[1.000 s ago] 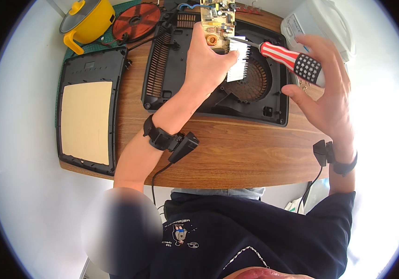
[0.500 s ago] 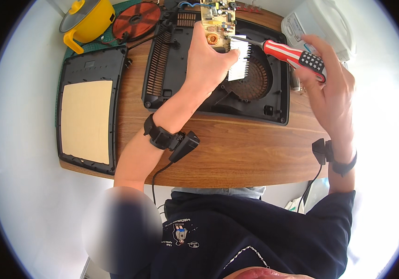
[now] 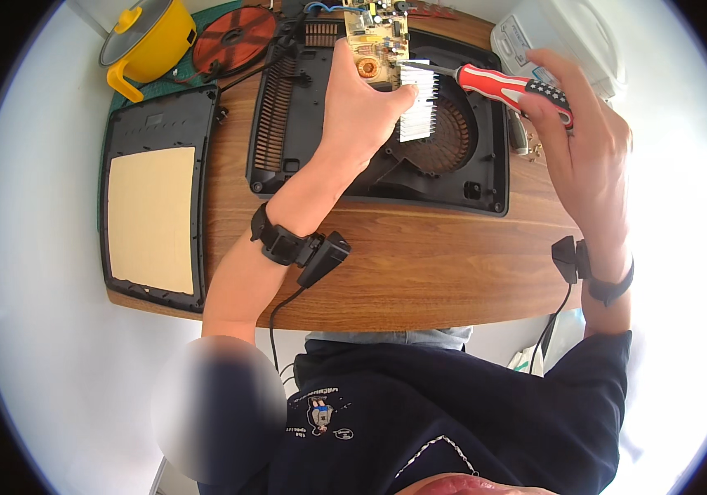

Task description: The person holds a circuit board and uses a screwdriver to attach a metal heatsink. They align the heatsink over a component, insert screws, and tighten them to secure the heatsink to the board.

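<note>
My left hand [image 3: 359,111] grips a circuit board [image 3: 378,41] with a copper coil on it, the thumb pressing on the silvery finned heat sink [image 3: 418,111] joined to the board. In my right hand [image 3: 586,136] is a screwdriver [image 3: 502,87] with a red, white and dark star-patterned handle, my fingers closed round the handle's end. Its shaft points left, and the tip reaches the top of the heat sink beside the board. Both are held above a black plastic housing [image 3: 304,165] with a vent grille and a round fan opening.
At the left lies a black panel [image 3: 110,247] with a cream sheet on it. Behind are a yellow pot [image 3: 155,49], a red-brown coil disc [image 3: 235,40] and a green mat [image 3: 205,21]. A white translucent container [image 3: 572,41] and a grey-handled tool [image 3: 518,136] are at the right.
The board and heat sink have shifted slightly left with my left hand. The screwdriver has moved left along with them, its tip staying at the heat sink's top.
</note>
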{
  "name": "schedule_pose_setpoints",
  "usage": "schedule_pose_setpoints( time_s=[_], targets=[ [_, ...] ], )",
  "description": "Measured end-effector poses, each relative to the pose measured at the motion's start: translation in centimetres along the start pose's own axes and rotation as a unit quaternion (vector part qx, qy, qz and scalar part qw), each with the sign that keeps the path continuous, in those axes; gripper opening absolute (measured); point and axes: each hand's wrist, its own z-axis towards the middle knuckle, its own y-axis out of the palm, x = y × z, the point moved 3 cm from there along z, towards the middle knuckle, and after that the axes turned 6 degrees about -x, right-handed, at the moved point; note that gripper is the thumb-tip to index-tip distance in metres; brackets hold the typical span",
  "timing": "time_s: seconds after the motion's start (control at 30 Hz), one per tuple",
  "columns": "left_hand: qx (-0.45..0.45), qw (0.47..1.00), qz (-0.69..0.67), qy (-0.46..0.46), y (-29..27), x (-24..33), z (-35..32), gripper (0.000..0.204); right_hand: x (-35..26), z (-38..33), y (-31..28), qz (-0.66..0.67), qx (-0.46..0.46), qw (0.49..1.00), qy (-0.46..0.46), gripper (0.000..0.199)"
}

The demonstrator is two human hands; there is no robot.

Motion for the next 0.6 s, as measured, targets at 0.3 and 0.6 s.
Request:
schedule_pose_setpoints(
  time_s=[0.3,0.6],
  targets=[
    [0.001,0.999,-0.035,-0.003,0.12,0.03,0.03,0.054,-0.09,0.4,0.18,0.075,0.059,0.988,-0.123,0.038],
    [-0.005,0.999,-0.044,-0.011,0.47,0.86,-0.19,0.053,0.05,-0.03,-0.07,0.056,0.018,0.986,-0.156,0.044]
  ],
)
